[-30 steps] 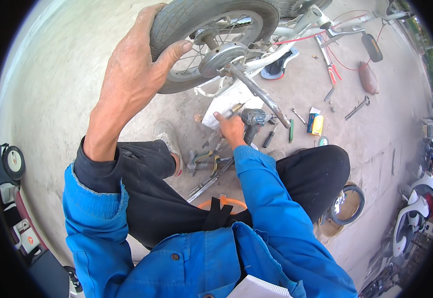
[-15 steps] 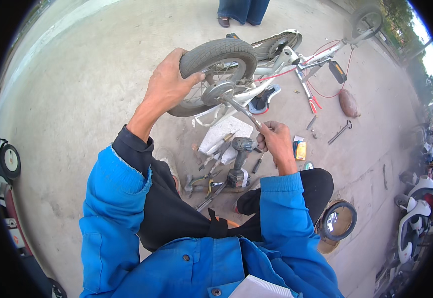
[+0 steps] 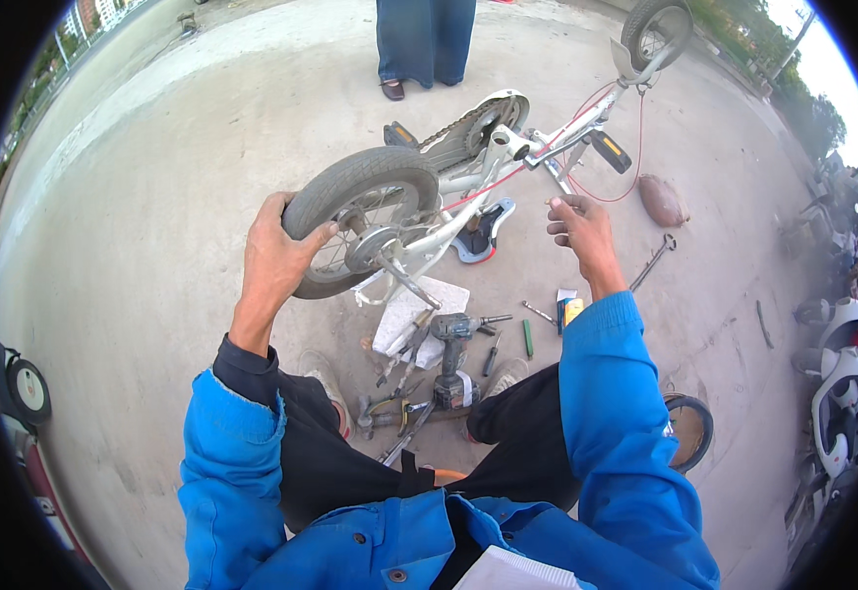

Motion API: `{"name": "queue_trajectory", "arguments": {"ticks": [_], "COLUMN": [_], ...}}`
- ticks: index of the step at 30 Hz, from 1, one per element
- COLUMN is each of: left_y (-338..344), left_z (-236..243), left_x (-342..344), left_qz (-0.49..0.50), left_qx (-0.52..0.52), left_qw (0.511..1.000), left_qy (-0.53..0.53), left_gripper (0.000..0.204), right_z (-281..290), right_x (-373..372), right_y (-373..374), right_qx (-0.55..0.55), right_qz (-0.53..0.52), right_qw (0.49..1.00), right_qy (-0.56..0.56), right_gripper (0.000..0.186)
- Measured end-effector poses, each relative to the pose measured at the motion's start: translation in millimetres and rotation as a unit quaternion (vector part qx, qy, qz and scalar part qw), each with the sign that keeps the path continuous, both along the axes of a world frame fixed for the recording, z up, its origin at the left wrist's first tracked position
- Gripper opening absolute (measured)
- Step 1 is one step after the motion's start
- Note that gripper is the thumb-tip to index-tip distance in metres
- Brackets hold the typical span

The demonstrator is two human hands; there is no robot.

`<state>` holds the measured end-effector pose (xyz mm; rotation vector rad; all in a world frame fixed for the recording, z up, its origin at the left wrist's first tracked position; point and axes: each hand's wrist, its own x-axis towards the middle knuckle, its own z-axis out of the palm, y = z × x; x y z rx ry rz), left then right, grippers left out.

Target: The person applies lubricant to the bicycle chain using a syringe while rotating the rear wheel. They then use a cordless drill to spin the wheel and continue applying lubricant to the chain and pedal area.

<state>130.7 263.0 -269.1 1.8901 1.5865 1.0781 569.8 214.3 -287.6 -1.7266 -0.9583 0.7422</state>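
Left hand [image 3: 273, 258] clamped over the top of a small grey tyre [image 3: 355, 187], fingers hooked over the tread, thumb on the near side. Wheel [image 3: 365, 231] still mounted at the rear of a white child's bicycle [image 3: 507, 162] lying upside down on the concrete ground [image 3: 153, 197], the wheel raised and close in front of the body. Hub and axle showing just right of the gripping hand, a thin metal stay slanting down from them toward the ground.

Right hand [image 3: 578, 228] lifted in the air beside the bicycle frame, fingers loosely curled and slightly apart, holding nothing that can be made out; near the frame, not touching it. Both arms in blue jacket sleeves, dark trousers below, knees spread to either side.

Between the knees, scattered on the ground: a cordless drill [image 3: 451, 344], a white slab or sheet [image 3: 419, 310] under the wheel, a green-handled screwdriver [image 3: 527, 337], a small blue and yellow box [image 3: 568, 308], pliers and other metal tools too tangled to tell apart. A long wrench [image 3: 653, 261] farther right, and a brown oval bag [image 3: 662, 201] beyond it. A loose tyre [image 3: 689, 431] beside the right knee.

At the top, another person's legs [image 3: 425, 41] in dark blue, standing well apart from the bicycle. Front wheel [image 3: 657, 29] of the bicycle at the upper right. Parked scooters [image 3: 837, 383] along the right rim.
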Motion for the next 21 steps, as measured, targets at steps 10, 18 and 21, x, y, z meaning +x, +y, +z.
{"name": "queue_trajectory", "arguments": {"ticks": [10, 18, 21], "left_y": [-1.8, -10.9, -14.9], "left_z": [-1.2, -11.1, -16.5], "left_x": [4.9, -0.6, -1.2], "left_qz": [-0.014, -0.002, 0.007], "left_qx": [0.031, 0.100, 0.133], "left_qw": [0.999, 0.986, 0.978], "left_qy": [-0.004, 0.134, 0.162], "left_gripper": [0.053, 0.067, 0.070], "right_z": [9.3, -81.4, -143.3], "right_x": [95.9, 174.0, 151.8], "right_y": [59.6, 116.7, 104.0], "right_qx": [0.102, -0.049, -0.093], "right_qz": [-0.239, -0.065, 0.022], "right_qw": [0.845, 0.859, 0.901], "right_qy": [-0.468, -0.505, -0.423], "right_gripper": [0.080, 0.054, 0.046]}}
